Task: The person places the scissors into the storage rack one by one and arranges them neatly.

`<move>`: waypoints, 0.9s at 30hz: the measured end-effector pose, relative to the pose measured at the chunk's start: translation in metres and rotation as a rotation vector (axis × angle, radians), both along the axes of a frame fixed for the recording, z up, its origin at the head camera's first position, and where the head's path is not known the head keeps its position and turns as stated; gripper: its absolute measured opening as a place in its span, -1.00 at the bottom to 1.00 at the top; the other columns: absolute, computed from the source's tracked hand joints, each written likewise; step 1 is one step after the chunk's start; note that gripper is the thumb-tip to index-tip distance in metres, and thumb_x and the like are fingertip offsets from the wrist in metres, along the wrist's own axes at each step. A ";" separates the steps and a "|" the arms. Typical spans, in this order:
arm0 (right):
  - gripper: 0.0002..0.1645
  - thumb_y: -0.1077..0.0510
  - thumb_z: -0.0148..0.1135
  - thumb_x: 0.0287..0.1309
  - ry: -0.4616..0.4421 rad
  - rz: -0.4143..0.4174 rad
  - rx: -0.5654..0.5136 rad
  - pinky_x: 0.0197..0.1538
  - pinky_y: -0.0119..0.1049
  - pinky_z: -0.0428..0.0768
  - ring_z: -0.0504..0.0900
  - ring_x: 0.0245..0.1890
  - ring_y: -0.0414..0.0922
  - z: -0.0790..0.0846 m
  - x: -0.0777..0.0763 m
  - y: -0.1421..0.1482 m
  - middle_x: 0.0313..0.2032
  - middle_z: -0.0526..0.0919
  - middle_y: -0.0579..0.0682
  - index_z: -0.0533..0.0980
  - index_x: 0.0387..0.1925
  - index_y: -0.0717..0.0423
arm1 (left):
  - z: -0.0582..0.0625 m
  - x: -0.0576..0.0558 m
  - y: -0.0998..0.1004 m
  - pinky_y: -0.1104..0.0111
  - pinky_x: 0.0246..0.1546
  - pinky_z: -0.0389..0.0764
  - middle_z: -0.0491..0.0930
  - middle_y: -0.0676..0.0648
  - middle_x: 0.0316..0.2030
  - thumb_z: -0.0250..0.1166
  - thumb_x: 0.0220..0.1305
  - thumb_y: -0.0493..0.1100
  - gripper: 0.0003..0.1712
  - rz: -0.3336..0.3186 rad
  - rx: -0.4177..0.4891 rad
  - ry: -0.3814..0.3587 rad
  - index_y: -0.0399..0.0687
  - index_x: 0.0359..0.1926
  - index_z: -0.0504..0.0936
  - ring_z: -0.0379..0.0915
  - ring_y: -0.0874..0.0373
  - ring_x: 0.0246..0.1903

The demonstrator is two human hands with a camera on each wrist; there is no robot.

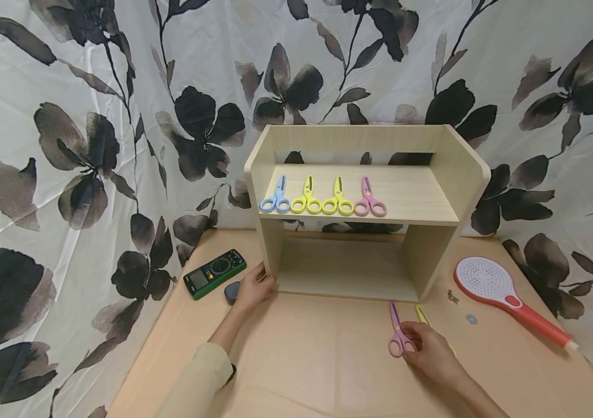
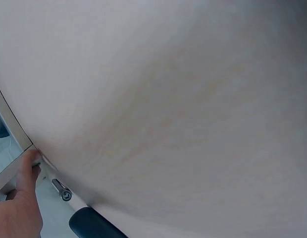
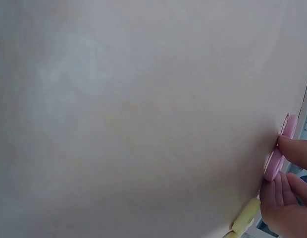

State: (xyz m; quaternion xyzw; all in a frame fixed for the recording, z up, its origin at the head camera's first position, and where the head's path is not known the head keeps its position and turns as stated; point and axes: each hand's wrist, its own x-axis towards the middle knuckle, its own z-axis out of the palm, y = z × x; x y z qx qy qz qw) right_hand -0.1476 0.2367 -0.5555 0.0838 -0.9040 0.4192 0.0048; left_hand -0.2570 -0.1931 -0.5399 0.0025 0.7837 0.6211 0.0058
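Observation:
A light wooden two-tier shelf (image 1: 327, 261) stands at the back of the table. My left hand (image 1: 255, 288) holds its lower left front corner, fingers right at the panel edge in the left wrist view. My right hand (image 1: 432, 353) pinches a pair of purple-pink scissors (image 1: 395, 342) by the handles, blades pointing at the shelf. Under that hand lies a yellow pair of scissors (image 1: 421, 314), partly hidden. On the upper tier lie blue scissors (image 1: 276, 200), yellow scissors (image 1: 306, 200), more yellow scissors (image 1: 338, 200) and pink scissors (image 1: 368, 203), in a row.
A green-edged multimeter (image 1: 215, 274) lies left of the shelf, with a dark rounded object (image 1: 232, 292) beside my left hand. On the right are a red-handled paddle with a white perforated face (image 1: 486, 278), a grey disc (image 1: 471, 319) and a small brown piece (image 1: 453, 296).

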 end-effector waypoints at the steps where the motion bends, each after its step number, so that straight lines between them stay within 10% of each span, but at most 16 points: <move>1: -0.32 0.52 0.52 -0.18 0.007 -0.011 0.005 0.01 -0.29 0.75 0.72 -0.07 -0.02 0.000 0.000 -0.001 -0.08 0.74 0.13 0.59 0.11 0.41 | 0.000 0.000 0.000 -0.02 0.00 0.76 0.33 -0.29 0.50 0.22 0.51 -0.20 -0.29 0.001 -0.006 0.004 0.02 0.60 0.27 0.57 -0.27 0.24; 16: -0.40 0.47 0.55 -0.28 0.250 -0.066 0.112 -0.11 -0.36 0.71 0.74 -0.19 -0.09 -0.005 0.007 -0.007 -0.13 0.74 0.07 0.68 -0.03 0.31 | -0.002 -0.002 -0.001 0.00 0.01 0.76 0.38 -0.23 0.49 0.23 0.51 -0.20 -0.30 0.010 -0.005 -0.009 0.12 0.59 0.30 0.52 -0.21 0.31; 27: -0.37 0.44 0.50 -0.19 0.170 -0.098 0.109 -0.14 -0.35 0.71 0.73 -0.14 -0.02 -0.003 0.009 -0.009 -0.11 0.71 0.09 0.66 0.07 0.31 | -0.003 0.000 0.000 0.04 0.03 0.76 0.33 -0.25 0.51 0.21 0.52 -0.20 -0.29 -0.019 -0.022 0.023 0.12 0.61 0.26 0.44 -0.23 0.37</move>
